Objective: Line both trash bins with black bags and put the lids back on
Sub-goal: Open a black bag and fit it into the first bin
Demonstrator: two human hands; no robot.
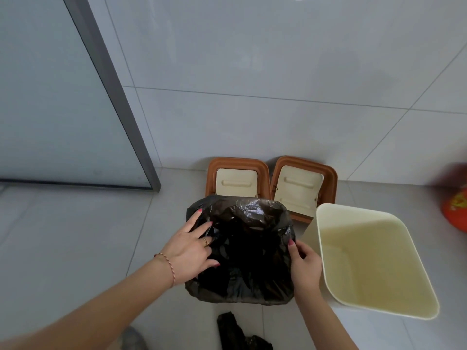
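Black bags come first: a spare one [240, 333] lies crumpled on the tiled floor [75, 248] nearest the person, presumably kept within reach for the second bin. Just beyond it stands the left bin, its body hidden under a thin, glossy, wrinkled black bag [242, 248] whose edge is folded down over the squarish, round-cornered rim. The left hand [192, 251] lies with fingers spread flat on the film at the left side, gripping nothing, apparently pressing the liner into the opening. The right hand [302, 263] curls against the right edge, fingertips on the plastic; whether it pinches the film or only steadies it I cannot tell. Holding both sides likely keeps the slippery sheet from sliding off the rim.

Just beside it to the right sits the cream bin [374, 258], smooth hard plastic, tapering walls, unlined and empty.

Farther back, two brown lids [237, 173] [304, 183] with cream swing flaps lean against the grey tiled wall [252, 59], set aside so both openings stay clear. At the far right edge, a blurred red object [454, 210] is unidentifiable.
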